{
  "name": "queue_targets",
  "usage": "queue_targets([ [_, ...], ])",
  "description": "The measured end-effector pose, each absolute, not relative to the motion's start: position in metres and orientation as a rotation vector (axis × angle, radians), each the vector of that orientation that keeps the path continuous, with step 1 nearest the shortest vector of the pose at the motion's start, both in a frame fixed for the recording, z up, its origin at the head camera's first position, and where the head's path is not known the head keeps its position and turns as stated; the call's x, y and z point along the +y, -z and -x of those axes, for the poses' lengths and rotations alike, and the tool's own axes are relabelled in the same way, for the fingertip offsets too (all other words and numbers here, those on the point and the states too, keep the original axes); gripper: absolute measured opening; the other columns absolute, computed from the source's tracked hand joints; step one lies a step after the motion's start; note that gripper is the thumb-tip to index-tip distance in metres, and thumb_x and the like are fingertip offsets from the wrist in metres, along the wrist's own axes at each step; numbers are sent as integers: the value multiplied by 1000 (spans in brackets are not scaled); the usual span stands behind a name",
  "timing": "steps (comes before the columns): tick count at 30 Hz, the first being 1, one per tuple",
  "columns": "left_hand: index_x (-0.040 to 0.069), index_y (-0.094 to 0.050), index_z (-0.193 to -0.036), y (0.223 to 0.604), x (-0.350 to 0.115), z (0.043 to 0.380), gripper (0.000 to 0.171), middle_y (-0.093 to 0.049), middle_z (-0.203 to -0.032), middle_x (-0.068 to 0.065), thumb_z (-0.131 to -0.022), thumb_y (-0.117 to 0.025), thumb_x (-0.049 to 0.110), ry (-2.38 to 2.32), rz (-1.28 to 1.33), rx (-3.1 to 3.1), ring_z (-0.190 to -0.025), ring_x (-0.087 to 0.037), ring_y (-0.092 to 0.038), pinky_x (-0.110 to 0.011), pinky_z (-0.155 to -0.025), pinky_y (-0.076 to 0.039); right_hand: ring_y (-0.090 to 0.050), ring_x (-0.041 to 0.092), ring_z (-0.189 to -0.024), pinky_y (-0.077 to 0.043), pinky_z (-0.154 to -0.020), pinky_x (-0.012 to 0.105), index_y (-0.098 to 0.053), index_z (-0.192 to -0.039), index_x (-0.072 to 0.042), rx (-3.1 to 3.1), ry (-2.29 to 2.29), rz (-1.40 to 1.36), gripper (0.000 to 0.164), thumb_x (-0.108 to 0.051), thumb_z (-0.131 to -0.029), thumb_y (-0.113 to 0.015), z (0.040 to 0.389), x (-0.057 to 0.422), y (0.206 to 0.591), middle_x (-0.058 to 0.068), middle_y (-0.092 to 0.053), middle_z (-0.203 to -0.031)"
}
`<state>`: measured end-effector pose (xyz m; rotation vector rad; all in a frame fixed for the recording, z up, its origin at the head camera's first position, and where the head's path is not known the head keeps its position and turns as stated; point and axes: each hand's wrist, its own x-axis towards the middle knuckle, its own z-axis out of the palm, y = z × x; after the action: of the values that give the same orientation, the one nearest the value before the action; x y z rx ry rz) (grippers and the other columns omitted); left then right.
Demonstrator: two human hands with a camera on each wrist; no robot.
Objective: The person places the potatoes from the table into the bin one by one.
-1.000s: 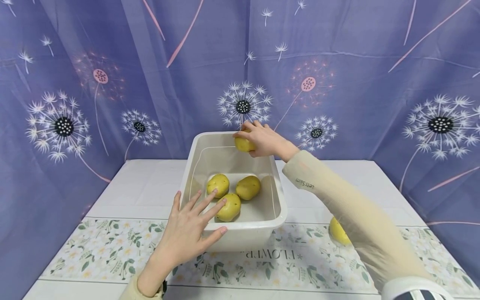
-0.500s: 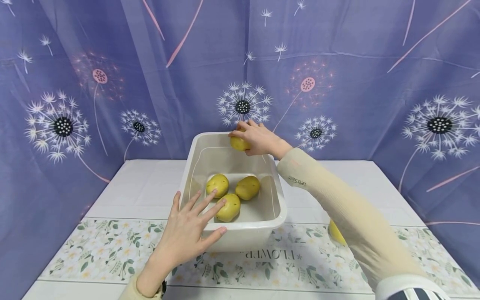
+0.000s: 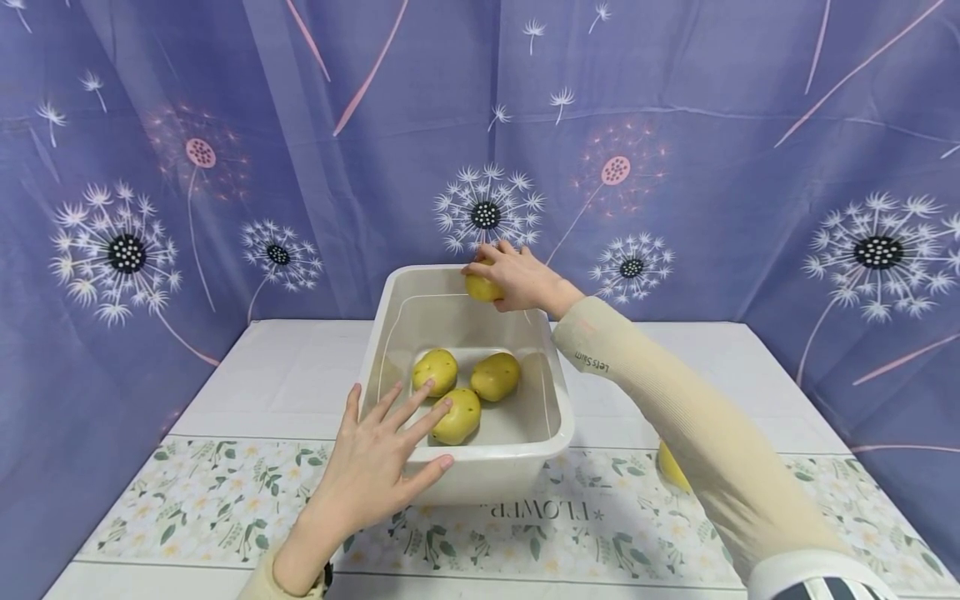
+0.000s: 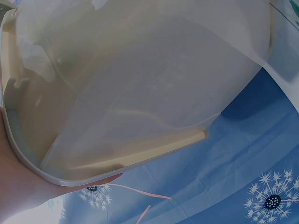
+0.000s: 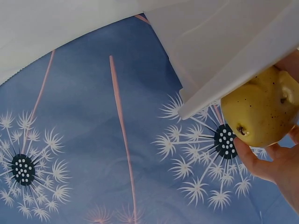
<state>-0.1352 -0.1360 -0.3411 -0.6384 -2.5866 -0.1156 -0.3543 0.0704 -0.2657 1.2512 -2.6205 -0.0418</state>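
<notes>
My right hand (image 3: pixel 527 280) grips a lumpy yellow potato (image 3: pixel 482 287) at the far rim of a pale plastic tub (image 3: pixel 557 446). Dark specks and dimples show on this potato's skin in the right wrist view, with fingers (image 5: pixel 254 163) curled under it beside the tub's rim. Three more potatoes lie together on the tub's floor: one on the left (image 3: pixel 435 371), one on the right (image 3: pixel 496 377), one nearest me (image 3: pixel 459 417). My left hand (image 3: pixel 375 458), fingers spread, rests at the near left corner of the tub, its fingertips overlapping two potatoes in the head view.
Another yellow item (image 3: pixel 671 468) lies on the table right of the tub, partly hidden by my right sleeve (image 3: pixel 675 408). A floral runner (image 3: pixel 217 500) crosses the white table. Purple dandelion-print curtains (image 3: pixel 360 200) stand close behind and on both sides.
My right hand, holding the potato, has shifted slightly left along the tub's far rim. The left hand and the potatoes inside the tub keep their places.
</notes>
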Motion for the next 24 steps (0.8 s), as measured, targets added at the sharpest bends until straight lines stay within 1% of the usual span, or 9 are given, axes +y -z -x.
queue_targets([
  [5,33,-46,-129,341,-137,135,56,-42,-139,3,-82,-38,63,112,641,-2579,-120,-33,-46,-67,-99,-19,-41,30,-105,-43,-79,47,-50,-123,-23,-2619,65,-1241,61,-15,-67,-73,355,70,265,8,-44,-123],
  [8,34,-45,-129,341,-137,135,56,-42,-139,3,-83,-37,64,107,641,-2577,-120,-33,-46,-67,-99,-19,-41,30,-106,-43,-81,48,-49,-124,-22,-2610,55,-1239,61,-17,-68,-71,355,71,264,8,-43,-125],
  [16,32,-47,-128,342,-137,135,56,-43,-138,2,-82,-38,63,112,640,-2575,-120,-33,-47,-67,-99,-19,-42,30,-106,-45,-80,49,-49,-124,-21,-2590,61,-1247,57,-23,-72,-71,353,76,263,10,-44,-125],
  [24,32,-46,-129,341,-137,135,56,-42,-139,2,-82,-38,63,100,643,-2576,-120,-32,-47,-66,-99,-18,-43,29,-105,-44,-78,47,-51,-123,-20,-2599,87,-1227,53,-23,-74,-70,352,81,264,9,-46,-123],
])
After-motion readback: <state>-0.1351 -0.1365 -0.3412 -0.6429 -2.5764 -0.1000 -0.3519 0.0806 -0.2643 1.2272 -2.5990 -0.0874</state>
